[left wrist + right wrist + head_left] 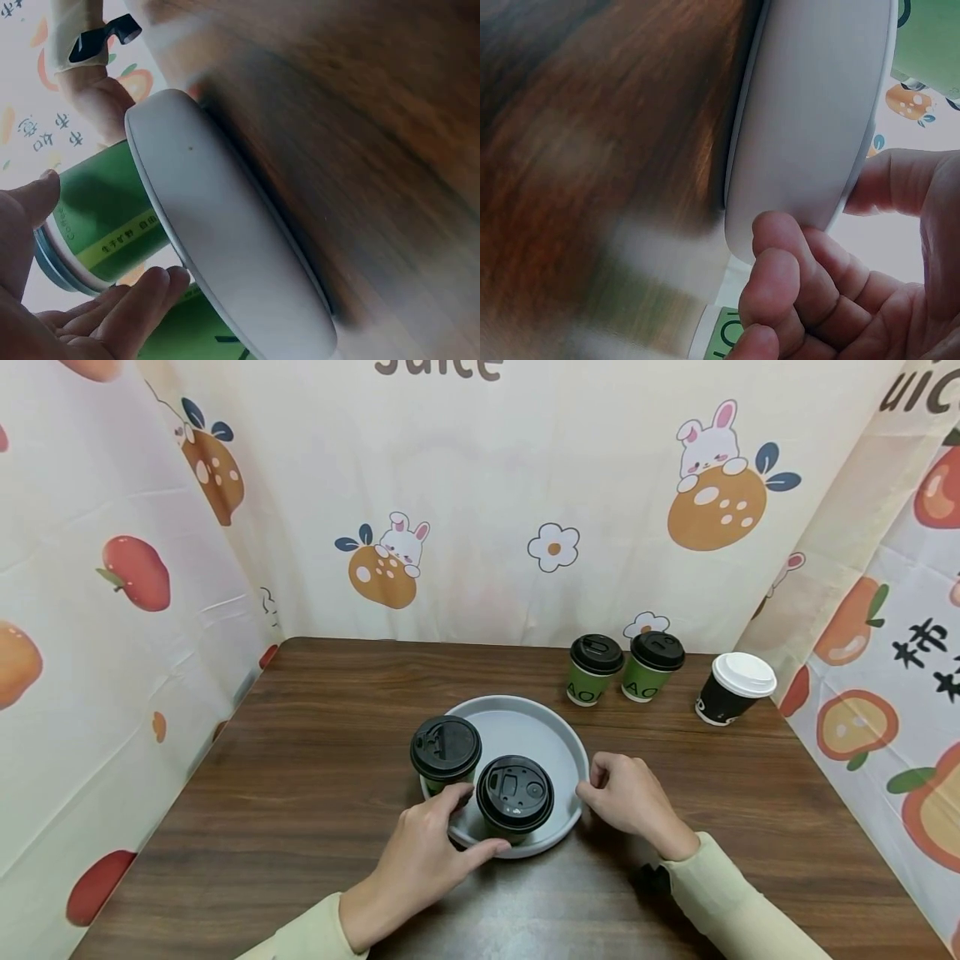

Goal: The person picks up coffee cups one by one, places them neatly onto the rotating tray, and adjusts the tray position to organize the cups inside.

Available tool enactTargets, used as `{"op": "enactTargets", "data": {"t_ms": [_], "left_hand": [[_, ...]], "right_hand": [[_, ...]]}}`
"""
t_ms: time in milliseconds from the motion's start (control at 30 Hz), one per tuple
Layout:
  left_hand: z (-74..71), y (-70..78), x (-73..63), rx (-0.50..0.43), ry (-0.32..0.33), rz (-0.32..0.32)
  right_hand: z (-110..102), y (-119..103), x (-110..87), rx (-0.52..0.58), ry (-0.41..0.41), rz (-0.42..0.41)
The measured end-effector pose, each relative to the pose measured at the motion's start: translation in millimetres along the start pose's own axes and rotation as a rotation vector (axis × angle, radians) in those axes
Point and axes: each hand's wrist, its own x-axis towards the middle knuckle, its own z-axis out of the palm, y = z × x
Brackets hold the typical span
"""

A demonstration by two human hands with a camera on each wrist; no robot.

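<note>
A round grey tray (551,727) lies on the wooden table. One paper cup with a black lid (515,793) stands upright on its near part; another black-lidded cup (446,748) is at the tray's left side. My left hand (423,852) is around the nearer cup's left and front, thumb and fingers spread apart. In the left wrist view, the thumb lies by the green cup (112,202) near its lid, and the fingertips sit beside it with a small gap. My right hand (630,797) pinches the tray's right rim, fingertips against the outer wall (802,112).
Two green cups with black lids (594,670) (652,666) stand behind the tray to the right. Farther right is a black cup with a white lid (738,687). Printed curtains (480,468) enclose the table's back and sides.
</note>
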Motion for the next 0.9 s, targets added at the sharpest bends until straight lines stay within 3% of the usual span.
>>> {"op": "enactTargets", "data": {"t_ms": [333, 667, 900], "left_hand": [[-7.3, -11.6, -3.9, 0.070, 0.078, 0.086], [-16.7, -21.5, -0.4, 0.109, 0.059, 0.026], [-20.8, -28.9, 0.4, 0.049, 0.077, 0.012]], "right_hand": [[-0.6, -0.2, -0.5, -0.001, -0.003, -0.008], [-1.8, 0.8, -0.2, 0.007, -0.013, -0.003], [-1.6, 1.7, 0.4, 0.015, -0.020, -0.006]]}}
